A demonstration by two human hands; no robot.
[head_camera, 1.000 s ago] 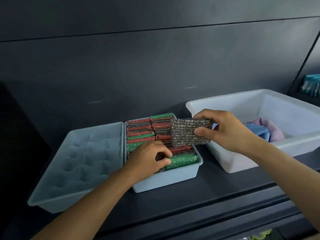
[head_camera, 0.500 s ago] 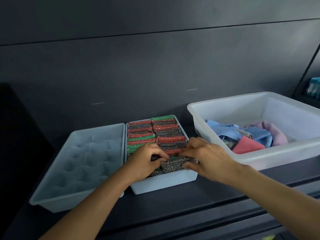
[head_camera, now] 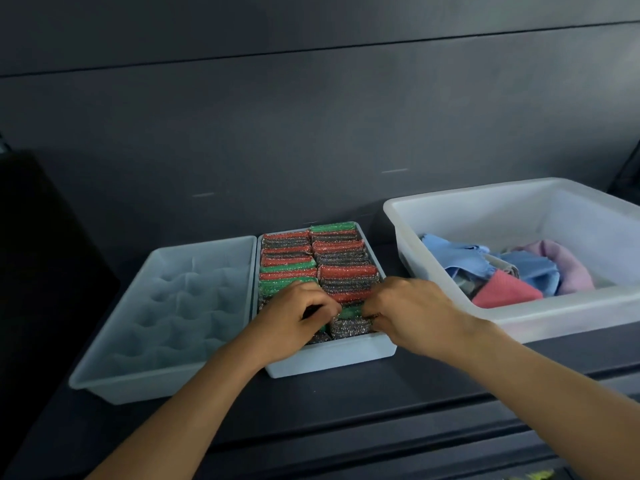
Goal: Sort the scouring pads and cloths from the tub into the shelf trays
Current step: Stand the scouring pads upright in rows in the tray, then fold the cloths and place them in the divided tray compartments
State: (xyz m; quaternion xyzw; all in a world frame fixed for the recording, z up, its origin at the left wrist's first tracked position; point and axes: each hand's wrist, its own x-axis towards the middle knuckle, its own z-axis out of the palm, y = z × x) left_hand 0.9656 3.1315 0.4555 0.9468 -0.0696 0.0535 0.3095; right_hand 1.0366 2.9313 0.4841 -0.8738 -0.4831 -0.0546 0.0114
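Observation:
A pale blue tray (head_camera: 332, 358) in the middle of the shelf is packed with red, green and silver scouring pads (head_camera: 346, 270) standing on edge in two rows. A silver scouring pad (head_camera: 349, 328) sits in the front right corner of that tray. My right hand (head_camera: 412, 311) pinches its right end, and my left hand (head_camera: 294, 317) presses on the pads just left of it. The white tub (head_camera: 554, 320) to the right holds blue, pink and red cloths (head_camera: 512, 271).
A second pale blue tray (head_camera: 114, 386) with nothing in it stands left of the filled one, touching it. All three containers rest on a dark shelf (head_camera: 346, 403) against a dark back wall. A lower shelf edge runs below.
My right hand carried the silver pad from above the tub's edge down into the front of the middle tray. My left hand stayed on the pads there.

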